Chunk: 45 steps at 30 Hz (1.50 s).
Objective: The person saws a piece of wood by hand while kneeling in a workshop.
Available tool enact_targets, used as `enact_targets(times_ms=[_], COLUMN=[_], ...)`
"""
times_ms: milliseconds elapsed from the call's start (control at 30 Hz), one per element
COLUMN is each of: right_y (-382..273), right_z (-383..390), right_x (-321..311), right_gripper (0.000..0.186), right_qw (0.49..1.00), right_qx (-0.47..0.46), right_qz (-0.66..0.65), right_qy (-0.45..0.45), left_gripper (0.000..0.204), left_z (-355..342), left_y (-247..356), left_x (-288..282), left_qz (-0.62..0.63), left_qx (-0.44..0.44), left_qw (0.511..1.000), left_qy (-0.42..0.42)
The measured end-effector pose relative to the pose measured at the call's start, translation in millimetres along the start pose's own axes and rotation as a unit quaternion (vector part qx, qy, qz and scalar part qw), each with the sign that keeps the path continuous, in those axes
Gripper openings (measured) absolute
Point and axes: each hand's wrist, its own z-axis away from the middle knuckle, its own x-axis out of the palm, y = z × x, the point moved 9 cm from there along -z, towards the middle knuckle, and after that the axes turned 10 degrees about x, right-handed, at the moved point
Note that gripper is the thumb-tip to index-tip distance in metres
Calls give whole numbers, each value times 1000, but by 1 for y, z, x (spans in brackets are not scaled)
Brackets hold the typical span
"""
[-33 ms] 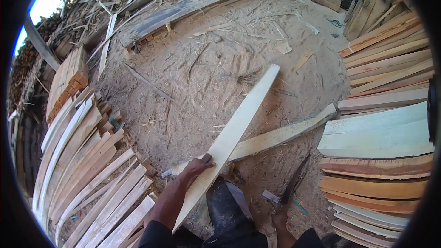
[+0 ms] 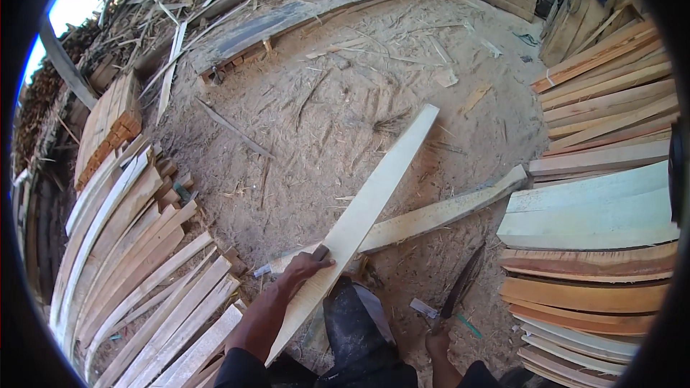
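A long pale plank (image 2: 374, 197) slants away from my lap, its lower end beside my leg. My left hand (image 2: 305, 266) is closed at its left edge, thumb toward the face. A small brown block (image 2: 320, 252) juts from that grip against the plank. Under the plank lies a second, rougher board (image 2: 438, 219), crossing it toward the right. Low on the right, my right hand (image 2: 437, 343) is closed round the handle end of a long, dark, tapered blade (image 2: 460, 287). Whether that is a saw or a machete I cannot tell.
Stacked cut boards (image 2: 589, 205) line the right side, and more boards (image 2: 136, 244) lean together at the left. A long low timber (image 2: 287, 21) lies at the back, near a scrap heap (image 2: 154, 11). Wood shavings cover the sandy ground (image 2: 287, 129).
The view has shifted very slightly. Both hands keep their holds, and the plank and the blade stay practically in place.
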Motion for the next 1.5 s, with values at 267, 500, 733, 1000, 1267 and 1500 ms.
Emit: enact_targets(times_ms=[267, 500, 733, 1000, 1267, 1500], right_y=[-116, -238, -267, -284, -191, -204], right_z=[91, 289, 384, 400, 403, 409], right_x=[-96, -94, 21, 50, -16, -15], right_gripper=[45, 47, 50, 51, 52, 53], right_qw=[907, 714, 722, 718, 779, 771], right_qx=[-255, -554, -616, -651, -576, -581], right_qz=[-281, -350, -145, -61, 2, 46], right_qy=[180, -247, -279, -239, -248, -256], left_gripper=[80, 77, 71, 74, 70, 69], left_z=[176, 281, 287, 282, 269, 274], left_y=[-105, -146, -121, -89, -105, -112], left_x=[-58, -72, -67, -92, -78, -82], left_qz=[-114, -169, -123, -126, -123, -111], left_qx=[-48, -15, -32, 2, 0, 10], left_qw=[989, 962, 964, 952, 939, 939], left_qy=[78, 213, 235, 278, 322, 326])
